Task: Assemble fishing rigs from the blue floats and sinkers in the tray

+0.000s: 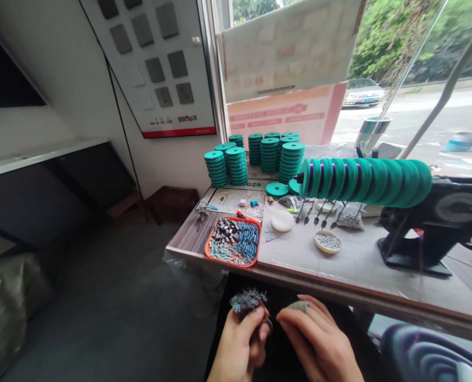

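Note:
My left hand [241, 345] is low in front of the table edge, closed around a bunch of small grey-blue parts [248, 300] that stick up above my fingers. My right hand [319, 339] is right beside it, fingertips pinching a small grey piece [298, 306] close to the left thumb. What exactly lies between the fingertips is too small to tell. Both hands hover over my dark lap, below the wooden table [191, 239].
An orange tray [233, 241] of blue and grey parts sits at the table's near left. Stacks of teal discs [259, 156] stand at the back. A row of teal discs [363, 181] rides on a black machine [430, 228]. A small dish of beads [328, 242] lies mid-table.

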Available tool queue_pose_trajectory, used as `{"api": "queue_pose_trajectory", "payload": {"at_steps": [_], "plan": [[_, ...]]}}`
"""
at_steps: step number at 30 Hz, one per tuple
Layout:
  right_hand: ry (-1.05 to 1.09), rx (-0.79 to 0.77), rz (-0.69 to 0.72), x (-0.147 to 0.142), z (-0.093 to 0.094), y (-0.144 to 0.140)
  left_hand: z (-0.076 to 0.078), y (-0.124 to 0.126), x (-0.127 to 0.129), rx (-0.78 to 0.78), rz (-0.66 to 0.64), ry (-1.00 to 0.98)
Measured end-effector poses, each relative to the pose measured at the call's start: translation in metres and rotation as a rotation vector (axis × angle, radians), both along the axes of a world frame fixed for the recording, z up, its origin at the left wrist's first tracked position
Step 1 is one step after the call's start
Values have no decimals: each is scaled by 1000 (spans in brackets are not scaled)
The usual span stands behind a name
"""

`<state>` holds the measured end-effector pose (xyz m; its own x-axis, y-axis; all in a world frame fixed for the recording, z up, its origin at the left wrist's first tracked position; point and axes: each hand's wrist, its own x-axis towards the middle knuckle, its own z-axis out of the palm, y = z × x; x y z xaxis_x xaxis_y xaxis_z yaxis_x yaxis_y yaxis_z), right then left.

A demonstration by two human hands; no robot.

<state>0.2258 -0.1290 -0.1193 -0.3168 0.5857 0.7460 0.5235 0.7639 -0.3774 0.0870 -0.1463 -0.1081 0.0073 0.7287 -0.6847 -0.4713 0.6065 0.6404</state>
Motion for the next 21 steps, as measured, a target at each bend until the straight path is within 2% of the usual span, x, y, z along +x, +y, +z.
{"api": "queue_pose_trajectory", "payload": {"at_steps": [5,12,21], "plan": [[-7,17,-24,-1,0,0,1,2,1,12,-2,46],[14,48,-28,-1,0,1,-8,-3,-1,67,-50,201],[7,41,-40,-2,-1,1,-17,-4,-2,88,-23,199]]}}
